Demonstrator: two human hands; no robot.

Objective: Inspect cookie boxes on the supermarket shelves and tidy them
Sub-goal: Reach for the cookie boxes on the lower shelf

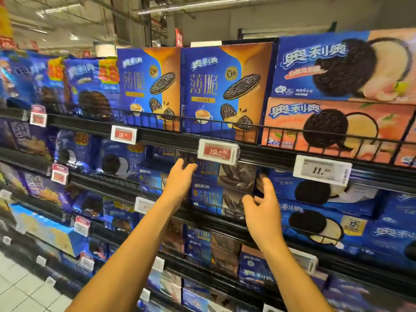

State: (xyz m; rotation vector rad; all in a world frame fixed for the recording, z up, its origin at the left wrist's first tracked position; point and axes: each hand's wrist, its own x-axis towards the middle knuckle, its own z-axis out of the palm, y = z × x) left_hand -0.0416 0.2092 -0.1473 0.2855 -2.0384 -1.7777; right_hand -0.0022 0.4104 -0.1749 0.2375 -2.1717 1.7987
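Hands [180, 176] reach toward black wire supermarket shelves [247, 152].

Black wire-fronted shelf rails [247, 152] run across the view from nine o'clock down toward four o'clock, stacked in several tiers. Clipped to them are price tags: a red one reading 19 [218, 151] near the centre, a white one reading 11.50 [322, 169] toward three o'clock, and another red tag [123, 134] toward ten o'clock. Pale floor tiles [20, 287] show at seven o'clock, and ceiling pipes [186, 6] cross at twelve o'clock.
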